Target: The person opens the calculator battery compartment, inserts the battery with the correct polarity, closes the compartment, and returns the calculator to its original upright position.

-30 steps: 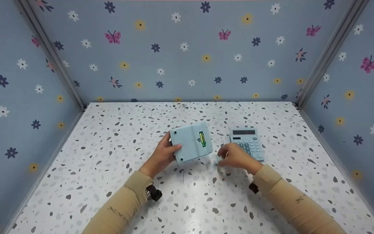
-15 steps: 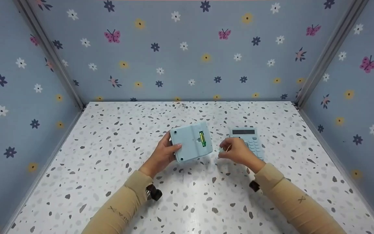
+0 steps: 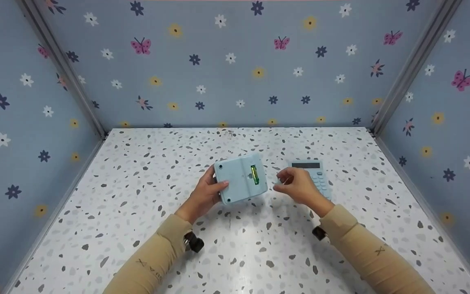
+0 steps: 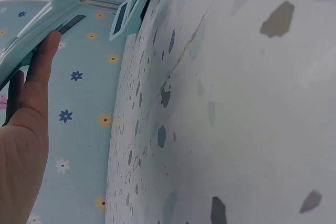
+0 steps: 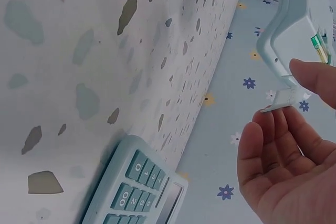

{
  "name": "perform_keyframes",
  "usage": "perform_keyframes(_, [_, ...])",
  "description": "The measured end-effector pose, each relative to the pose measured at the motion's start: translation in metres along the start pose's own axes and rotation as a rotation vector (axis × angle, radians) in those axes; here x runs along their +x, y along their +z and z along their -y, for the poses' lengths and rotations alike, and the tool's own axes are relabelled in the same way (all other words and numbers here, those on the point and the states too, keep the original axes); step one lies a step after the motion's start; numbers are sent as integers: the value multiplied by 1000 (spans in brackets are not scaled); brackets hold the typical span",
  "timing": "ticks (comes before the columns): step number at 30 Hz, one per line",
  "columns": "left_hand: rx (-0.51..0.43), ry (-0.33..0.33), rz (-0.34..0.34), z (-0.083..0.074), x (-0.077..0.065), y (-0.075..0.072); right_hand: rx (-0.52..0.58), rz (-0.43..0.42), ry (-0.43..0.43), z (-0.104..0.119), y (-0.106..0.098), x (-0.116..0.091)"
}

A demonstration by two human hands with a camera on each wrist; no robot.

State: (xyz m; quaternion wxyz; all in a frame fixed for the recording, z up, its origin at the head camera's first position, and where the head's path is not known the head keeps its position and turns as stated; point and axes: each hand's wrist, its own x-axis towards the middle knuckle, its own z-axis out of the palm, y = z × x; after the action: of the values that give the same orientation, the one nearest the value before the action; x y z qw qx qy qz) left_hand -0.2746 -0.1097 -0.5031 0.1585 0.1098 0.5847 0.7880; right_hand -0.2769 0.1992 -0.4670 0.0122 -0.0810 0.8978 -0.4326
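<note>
My left hand [image 3: 202, 195] grips a light blue calculator [image 3: 235, 181] by its left edge, thumb on its back. The back faces up and tilts above the table, with a green battery [image 3: 255, 174] showing in an uncovered slot. Close to the right edge of that calculator, my right hand [image 3: 302, 188] pinches a small light blue battery cover [image 5: 286, 98]. In the right wrist view the cover sits on the fingertips, beside the calculator's corner, and the thumb is near the battery slot.
A second light blue calculator [image 3: 321, 183] lies keys up on the speckled white table [image 3: 157, 163], partly hidden under my right hand. Blue patterned panels [image 3: 235, 94] stand around the back and sides.
My right hand has lifted away from me with the battery cover, changing the cover's angle beside the calculator. The left hand and its calculator have stayed nearly still.
</note>
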Motion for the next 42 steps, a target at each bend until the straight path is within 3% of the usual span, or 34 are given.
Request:
perform_keyframes(26, [7, -11, -5, 2, 1, 4, 107, -91, -67, 9, -3, -4])
perform_keyframes(42, [0, 0, 6, 3, 0, 5, 133, -100, -65, 11, 3, -7])
